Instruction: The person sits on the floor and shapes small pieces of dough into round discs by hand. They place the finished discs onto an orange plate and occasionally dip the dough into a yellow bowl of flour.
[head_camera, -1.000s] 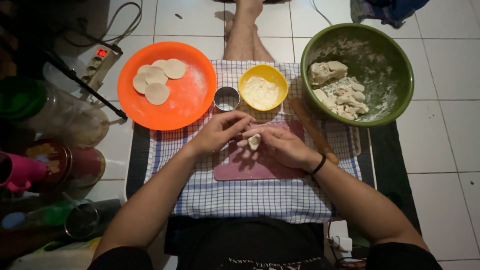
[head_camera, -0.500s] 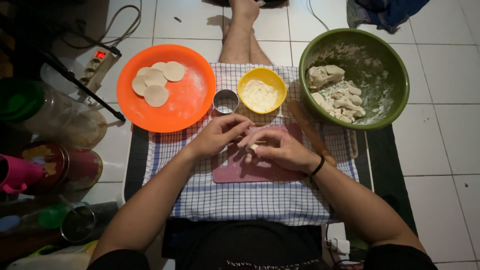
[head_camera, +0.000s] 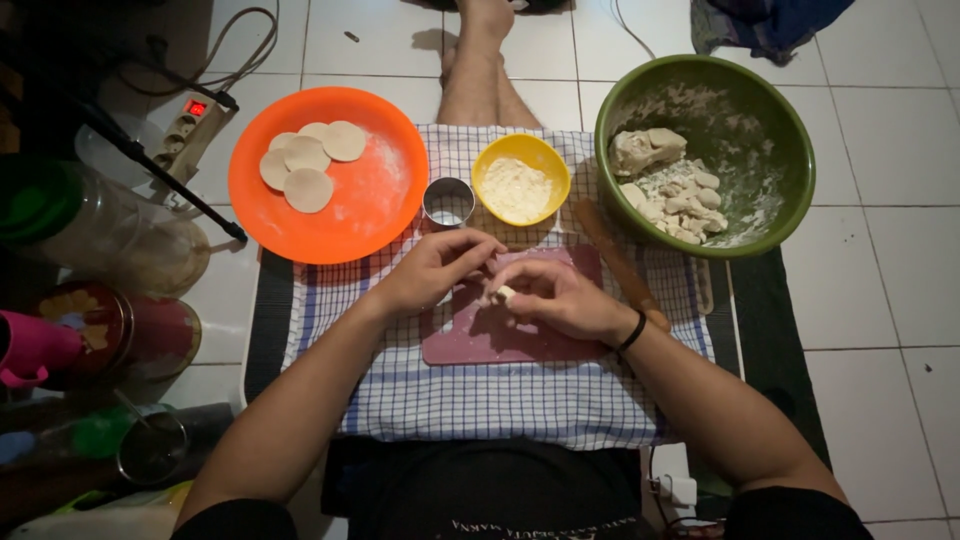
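Observation:
My left hand (head_camera: 435, 270) and my right hand (head_camera: 555, 298) meet over a pink cutting board (head_camera: 470, 345) on a checked cloth (head_camera: 480, 400). Between their fingertips is a small pale piece of dough (head_camera: 505, 294), mostly hidden by the fingers. A wooden rolling pin (head_camera: 615, 260) lies just right of my right hand. A black band circles my right wrist.
An orange plate (head_camera: 370, 210) with several flat dough rounds (head_camera: 308, 160) sits at the upper left. A metal ring cutter (head_camera: 448, 202), a yellow bowl of flour (head_camera: 520, 180) and a green bowl (head_camera: 750, 110) with dough pieces stand behind the board. Jars and a power strip (head_camera: 190, 125) crowd the left.
Both hands have kept working the small dough piece between the fingers, shifting slightly. Nothing else on the cloth has moved.

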